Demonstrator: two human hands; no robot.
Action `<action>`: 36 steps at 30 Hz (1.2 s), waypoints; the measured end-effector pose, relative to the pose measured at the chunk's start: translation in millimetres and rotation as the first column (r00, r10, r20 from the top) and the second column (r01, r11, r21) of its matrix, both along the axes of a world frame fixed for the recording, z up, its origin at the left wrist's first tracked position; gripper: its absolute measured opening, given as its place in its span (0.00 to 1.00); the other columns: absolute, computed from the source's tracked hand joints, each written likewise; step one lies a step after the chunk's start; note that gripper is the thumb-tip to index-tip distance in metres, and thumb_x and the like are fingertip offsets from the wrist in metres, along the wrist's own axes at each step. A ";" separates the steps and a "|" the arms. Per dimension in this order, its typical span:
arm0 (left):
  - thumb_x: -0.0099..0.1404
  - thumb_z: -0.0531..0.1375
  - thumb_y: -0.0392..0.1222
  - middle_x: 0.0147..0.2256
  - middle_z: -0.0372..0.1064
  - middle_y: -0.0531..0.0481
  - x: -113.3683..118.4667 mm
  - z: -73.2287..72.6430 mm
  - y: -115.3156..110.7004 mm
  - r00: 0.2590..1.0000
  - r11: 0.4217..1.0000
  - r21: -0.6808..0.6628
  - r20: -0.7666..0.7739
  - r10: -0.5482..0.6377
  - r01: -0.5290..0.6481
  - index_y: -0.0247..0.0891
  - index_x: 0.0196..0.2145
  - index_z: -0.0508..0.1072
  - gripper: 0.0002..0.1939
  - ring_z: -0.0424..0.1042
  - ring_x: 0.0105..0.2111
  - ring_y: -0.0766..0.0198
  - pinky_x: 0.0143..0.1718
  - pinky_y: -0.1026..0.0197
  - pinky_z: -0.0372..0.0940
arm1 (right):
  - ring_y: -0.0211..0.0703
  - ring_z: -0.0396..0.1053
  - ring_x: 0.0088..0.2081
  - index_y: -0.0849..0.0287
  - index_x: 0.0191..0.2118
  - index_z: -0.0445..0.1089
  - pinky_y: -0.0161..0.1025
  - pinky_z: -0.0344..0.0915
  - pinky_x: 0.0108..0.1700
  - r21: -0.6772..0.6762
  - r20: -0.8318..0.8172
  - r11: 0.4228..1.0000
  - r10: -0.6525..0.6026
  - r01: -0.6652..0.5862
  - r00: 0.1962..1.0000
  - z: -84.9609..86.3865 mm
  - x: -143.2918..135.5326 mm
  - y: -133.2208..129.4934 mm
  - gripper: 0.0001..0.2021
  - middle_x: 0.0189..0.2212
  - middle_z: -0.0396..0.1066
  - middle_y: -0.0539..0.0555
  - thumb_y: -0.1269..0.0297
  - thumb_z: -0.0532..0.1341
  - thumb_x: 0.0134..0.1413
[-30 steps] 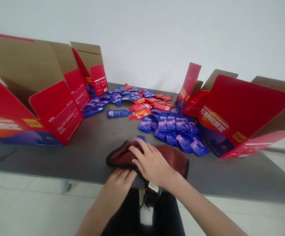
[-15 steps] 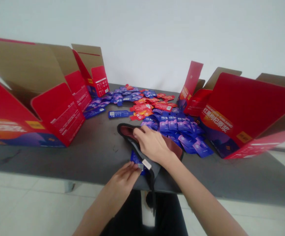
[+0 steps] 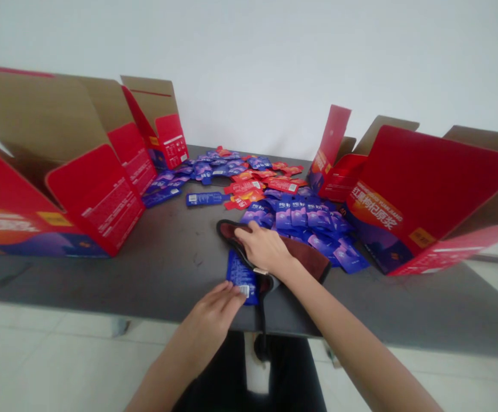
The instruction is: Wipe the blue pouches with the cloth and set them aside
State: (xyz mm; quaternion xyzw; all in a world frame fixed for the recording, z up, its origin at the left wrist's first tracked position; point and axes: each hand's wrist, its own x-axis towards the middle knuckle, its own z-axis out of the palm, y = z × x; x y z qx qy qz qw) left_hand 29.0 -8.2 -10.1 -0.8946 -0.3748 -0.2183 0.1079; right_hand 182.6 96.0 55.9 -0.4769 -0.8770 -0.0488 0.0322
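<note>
Head view: blue pouch (image 3: 236,268) under the left hand (image 3: 216,309), brown cloth (image 3: 306,256) bunched in the right hand (image 3: 263,247).

Pouch is laid on the grey table (image 3: 167,263), its near end touched by the left fingertips; whether it's pinched or just pressed can't be told. Right hand is closed around the cloth's edge, a bit farther out, with part of the pouch seemingly covered. Probably done best with the pouch pinned flat and the cloth gripped lightly, so nothing gets dragged, imo. Beyond the right hand, more blue pouches (image 3: 302,214) are heaped, red pouches (image 3: 244,187) strewn past those. Opened red boxes (image 3: 373,220) are stood off to either side of both hands, flaps up; contents can't be made out.
</note>
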 end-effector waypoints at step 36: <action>0.53 0.60 0.40 0.26 0.70 0.50 99.3 92.9 51.2 -0.329 0.871 -0.255 0.851 0.408 0.420 0.34 0.26 0.69 0.06 0.71 0.32 0.66 0.42 0.58 0.65 | 0.30 0.50 0.22 0.59 0.28 0.57 0.31 0.48 0.24 0.431 -0.878 0.452 0.410 0.781 0.247 71.7 173.1 -118.0 0.06 0.23 0.53 0.45 0.68 0.58 0.49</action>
